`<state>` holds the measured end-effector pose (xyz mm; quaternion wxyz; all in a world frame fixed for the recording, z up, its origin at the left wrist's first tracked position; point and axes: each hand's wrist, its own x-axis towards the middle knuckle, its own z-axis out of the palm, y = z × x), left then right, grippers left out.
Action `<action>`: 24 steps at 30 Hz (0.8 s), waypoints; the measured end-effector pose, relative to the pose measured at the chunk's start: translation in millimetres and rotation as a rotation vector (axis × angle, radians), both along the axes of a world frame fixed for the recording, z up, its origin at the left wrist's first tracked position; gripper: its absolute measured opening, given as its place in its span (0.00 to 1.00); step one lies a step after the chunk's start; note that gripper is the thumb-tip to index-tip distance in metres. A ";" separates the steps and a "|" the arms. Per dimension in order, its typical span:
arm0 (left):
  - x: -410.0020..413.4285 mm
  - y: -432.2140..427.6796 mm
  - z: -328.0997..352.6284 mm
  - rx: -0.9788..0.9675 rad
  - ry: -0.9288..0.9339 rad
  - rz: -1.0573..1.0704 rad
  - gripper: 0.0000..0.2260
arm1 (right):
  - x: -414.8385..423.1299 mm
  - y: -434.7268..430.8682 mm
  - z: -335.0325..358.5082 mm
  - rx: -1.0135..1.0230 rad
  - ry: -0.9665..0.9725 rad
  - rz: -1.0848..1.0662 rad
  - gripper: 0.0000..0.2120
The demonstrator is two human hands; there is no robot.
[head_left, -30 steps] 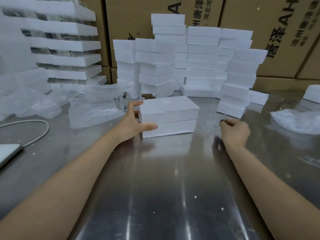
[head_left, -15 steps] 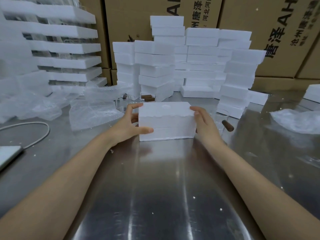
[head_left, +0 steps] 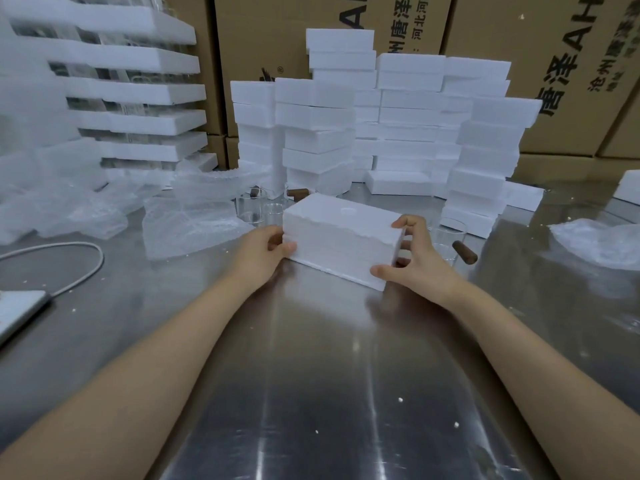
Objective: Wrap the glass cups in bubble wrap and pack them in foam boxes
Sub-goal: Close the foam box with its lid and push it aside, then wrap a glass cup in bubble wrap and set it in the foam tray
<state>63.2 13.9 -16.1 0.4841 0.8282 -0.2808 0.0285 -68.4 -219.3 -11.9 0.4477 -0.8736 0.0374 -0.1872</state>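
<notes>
A closed white foam box (head_left: 341, 237) lies on the steel table (head_left: 311, 375), turned at a slight angle. My left hand (head_left: 265, 251) grips its left end, and my right hand (head_left: 414, 259) grips its right end, thumb at the front corner and fingers over the top edge. Behind the box stand clear glass cups (head_left: 251, 209) with brown wooden handles. Another glass cup (head_left: 446, 239) with a brown handle (head_left: 464, 252) stands just right of my right hand. Sheets of bubble wrap (head_left: 197, 220) lie to the left of the box.
Tall stacks of white foam boxes (head_left: 398, 133) fill the back of the table, with cardboard cartons (head_left: 554, 64) behind them. More foam trays (head_left: 131, 91) stack up at far left. Crumpled bubble wrap (head_left: 599, 240) lies at right. A white cable (head_left: 79, 268) and a flat device (head_left: 17, 310) sit at left.
My right hand left the glass cup at right and came to the box's right end. Both hands have since turned the box at an angle on the table.
</notes>
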 end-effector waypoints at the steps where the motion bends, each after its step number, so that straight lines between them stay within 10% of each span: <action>1: 0.2 -2.9 -2.4 0.061 -0.086 0.049 0.07 | -0.2 3.5 0.3 -0.009 -0.005 -0.026 0.30; 14: -1.1 -12.5 -13.7 0.333 -0.291 -0.111 0.19 | 7.5 44.0 -3.7 -0.257 -0.067 -0.592 0.33; 24: -1.4 -12.9 -12.0 0.369 -0.326 -0.148 0.12 | -1.1 53.3 -1.9 -0.648 0.014 -0.578 0.38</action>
